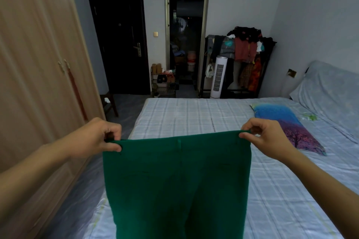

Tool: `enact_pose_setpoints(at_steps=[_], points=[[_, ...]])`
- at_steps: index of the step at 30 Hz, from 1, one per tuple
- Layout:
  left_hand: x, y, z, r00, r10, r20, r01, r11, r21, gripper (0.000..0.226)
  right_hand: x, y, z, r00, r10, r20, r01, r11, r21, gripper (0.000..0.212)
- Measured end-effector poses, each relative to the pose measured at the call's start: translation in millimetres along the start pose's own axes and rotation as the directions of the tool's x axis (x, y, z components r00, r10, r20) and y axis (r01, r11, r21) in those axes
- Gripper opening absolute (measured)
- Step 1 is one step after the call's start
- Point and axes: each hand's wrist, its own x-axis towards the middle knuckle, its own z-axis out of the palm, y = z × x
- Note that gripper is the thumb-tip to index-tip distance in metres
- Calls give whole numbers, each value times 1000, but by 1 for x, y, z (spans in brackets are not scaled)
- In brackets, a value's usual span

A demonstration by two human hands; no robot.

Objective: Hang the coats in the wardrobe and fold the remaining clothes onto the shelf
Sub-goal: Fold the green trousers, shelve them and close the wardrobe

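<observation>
Gripping green trousers (pixel 177 184) by waistband

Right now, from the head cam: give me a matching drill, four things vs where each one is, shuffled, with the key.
Things:
1. green trousers
2. wardrobe
3. tower fan
4. printed pillow

Places:
A. on the bed's right side
B. along the left wall, doors closed
C. held up by the waistband, left hand and right hand pinching its corners
D. standing by the clothes rack beyond the bed

Pairs: 1-C, 2-B, 3-D, 4-A
</observation>
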Motion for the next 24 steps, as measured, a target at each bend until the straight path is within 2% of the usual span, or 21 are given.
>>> enact_pose_setpoints(at_steps=[3, 6, 9, 11, 16, 19, 22, 24], points=[[-4, -1, 0, 1000, -11, 2, 10, 996, 92, 32, 2, -1, -1, 1000, -4, 14, 4, 1000, -12, 14], [-10, -1, 3, 997, 22, -80, -17, 998, 66, 22, 2, -1, -2, 1000, -3, 29, 5, 999, -51, 14], [-13, -4, 6, 986, -58, -154, 40, 993, -112, 22, 2, 0, -1, 999, 13, 31, -9, 994, -108, 15], [-13, -9, 9, 978, -140, -152, 96, 959, -268, 24, -1, 3, -1, 999, 36, 39, -31, 994, -106, 19], [-16, -16, 25, 968, -247, -36, 201, 856, -476, 21, -8, 7, 6, 995, 88, 52, -89, 996, 17, 19], [-19, -10, 33, 953, -304, 12, 241, 731, -639, 10, -12, 13, 10, 984, 165, 62, -174, 968, 181, 18], [-6, -5, 44, 888, -461, 13, 340, 634, -695, 19, -11, 20, 22, 948, 317, 18, -310, 910, 277, 26], [13, -2, 58, 808, -589, 26, 450, 587, -673, 26, -3, 20, 40, 900, 436, 5, -424, 872, 245, 16]])
